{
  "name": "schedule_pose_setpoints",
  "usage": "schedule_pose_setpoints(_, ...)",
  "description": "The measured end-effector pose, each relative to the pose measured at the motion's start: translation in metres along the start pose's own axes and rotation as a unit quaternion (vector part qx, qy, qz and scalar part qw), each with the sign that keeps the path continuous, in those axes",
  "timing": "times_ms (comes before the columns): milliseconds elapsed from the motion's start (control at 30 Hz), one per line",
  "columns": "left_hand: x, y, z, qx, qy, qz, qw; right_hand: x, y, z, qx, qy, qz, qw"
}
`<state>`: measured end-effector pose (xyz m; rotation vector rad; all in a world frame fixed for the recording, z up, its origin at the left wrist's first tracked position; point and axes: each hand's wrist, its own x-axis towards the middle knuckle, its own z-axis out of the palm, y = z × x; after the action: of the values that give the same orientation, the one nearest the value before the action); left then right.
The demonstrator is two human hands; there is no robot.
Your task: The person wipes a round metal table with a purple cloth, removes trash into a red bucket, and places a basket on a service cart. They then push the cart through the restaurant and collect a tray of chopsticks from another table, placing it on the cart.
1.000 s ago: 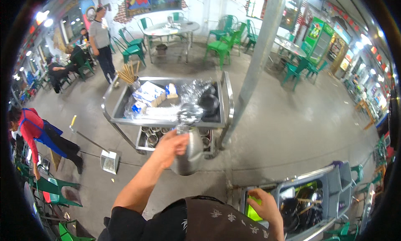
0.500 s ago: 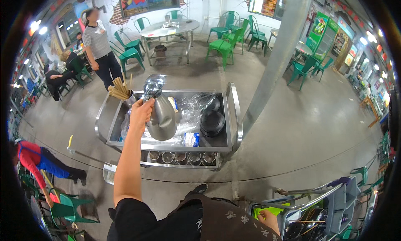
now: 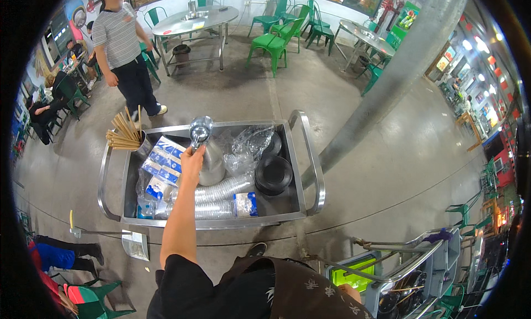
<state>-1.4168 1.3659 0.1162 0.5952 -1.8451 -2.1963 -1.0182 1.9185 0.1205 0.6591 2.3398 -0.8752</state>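
Note:
My left hand grips the handle of a steel insulated jug, which is over the top tray of a metal cart. Around the jug lie blue-and-white tissue packs, stacked clear plastic cups, crumpled plastic wrap and black plates. A container of chopsticks stands at the tray's left. At the lower right my right hand is mostly hidden by my apron, beside a second cart with a green tub; its fingers are hidden.
A metal pillar rises right of the cart. Round tables with green chairs line the back. A person in a striped shirt stands left of the cart. A person in red and blue and a long-handled dustpan are at lower left.
My left hand has brought the jug back and down into the cart's tray. The cart fills more of the view. The striped-shirt person appears closer. My right hand has become mostly hidden.

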Motion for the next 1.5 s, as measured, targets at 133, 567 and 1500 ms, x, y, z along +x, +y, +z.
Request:
schedule_pose_setpoints(133, 0.008, -0.027, -0.004, -0.002, 0.044, 0.015, 0.999, 0.012, 0.006, 0.011, -0.009, -0.014, 0.025, 1.0)
schedule_pose_setpoints(567, -0.088, 0.011, 0.026, 0.463, 0.14, 0.492, 0.724, -0.039, 0.07, -0.05, 0.026, 0.168, 0.104, 0.98)
schedule_pose_setpoints(1500, -0.61, -0.22, 0.552, 0.343, -0.62, 0.059, 0.703, -0.171, 0.411, -0.109, 0.229, 0.599, 0.409, 0.65)
